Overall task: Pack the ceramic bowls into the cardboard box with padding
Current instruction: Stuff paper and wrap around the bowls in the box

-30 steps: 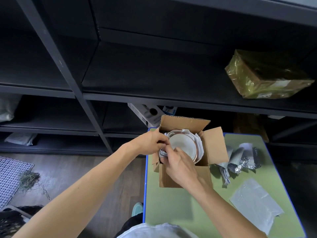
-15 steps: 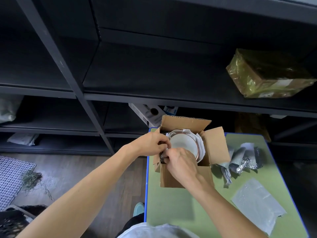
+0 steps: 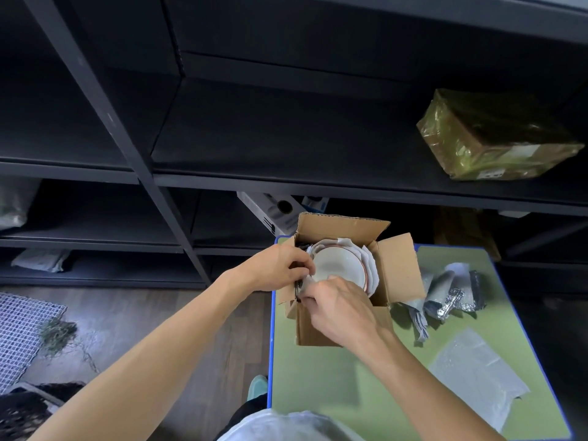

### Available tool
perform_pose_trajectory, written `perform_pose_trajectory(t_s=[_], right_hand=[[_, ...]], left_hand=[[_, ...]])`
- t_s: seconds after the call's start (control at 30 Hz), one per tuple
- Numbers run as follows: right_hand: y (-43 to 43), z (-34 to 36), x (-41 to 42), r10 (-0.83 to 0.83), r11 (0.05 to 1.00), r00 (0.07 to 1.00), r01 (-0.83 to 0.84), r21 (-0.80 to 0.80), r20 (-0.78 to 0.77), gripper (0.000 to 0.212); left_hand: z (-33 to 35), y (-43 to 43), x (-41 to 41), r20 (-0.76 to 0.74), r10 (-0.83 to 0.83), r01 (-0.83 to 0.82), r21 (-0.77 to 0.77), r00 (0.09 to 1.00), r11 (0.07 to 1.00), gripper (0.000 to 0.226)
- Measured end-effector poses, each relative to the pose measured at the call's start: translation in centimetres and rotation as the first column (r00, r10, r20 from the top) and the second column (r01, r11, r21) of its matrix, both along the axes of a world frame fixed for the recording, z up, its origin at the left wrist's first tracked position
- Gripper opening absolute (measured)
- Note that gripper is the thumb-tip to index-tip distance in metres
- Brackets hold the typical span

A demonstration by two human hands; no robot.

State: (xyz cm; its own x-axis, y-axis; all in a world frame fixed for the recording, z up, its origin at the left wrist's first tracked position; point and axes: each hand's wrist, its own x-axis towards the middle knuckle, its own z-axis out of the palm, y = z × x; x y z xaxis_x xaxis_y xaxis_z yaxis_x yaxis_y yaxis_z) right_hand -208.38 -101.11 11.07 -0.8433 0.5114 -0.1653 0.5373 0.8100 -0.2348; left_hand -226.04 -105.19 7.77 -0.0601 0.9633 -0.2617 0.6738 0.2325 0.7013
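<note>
- Cardboard box [image 3: 315, 332], flaps open, on green worktop [image 3: 318, 380]; ceramic bowl [image 3: 337, 265] inside, paper-lined.
- Left hand [image 3: 280, 268] and right hand [image 3: 340, 303]: fingers curled, both pinching grey padding [image 3: 302, 285] at box's left wall, beside bowl.
- Loose wrap sheet [image 3: 477, 374] right of box.

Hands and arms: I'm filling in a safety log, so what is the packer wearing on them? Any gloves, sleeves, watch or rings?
The left hand and right hand are ungloved, with no rings visible. Both forearms are bare to the frame edge: no sleeves, watch or bracelet show. A pale grey garment shows at the bottom.
</note>
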Motion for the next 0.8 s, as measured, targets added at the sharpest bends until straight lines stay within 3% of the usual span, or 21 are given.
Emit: perform_pose_trajectory(t_s=[0.23,0.5,0.8], right_hand=[[0.1,0.1,1.5,-0.035,0.991,0.999,0.035,-0.127,0.006,0.031],[0.1,-0.2,0.7,-0.018,0.997,0.997,0.023,-0.077,0.07,0.027],[1.6,0.8,2.4,-0.05,0.998,0.999,0.05,-0.03,0.014,0.033]], left_hand=[[0.3,-0.8,0.2,-0.005,0.024,-0.024,0.047,1.0,0.999,0.021],[0.5,-0.6,1.0,-0.112,0.041,-0.033,0.07,0.993,0.997,0.014],[0.7,-1.2,1.2,-0.206,-0.003,0.019,0.077,0.978,0.997,0.02]])
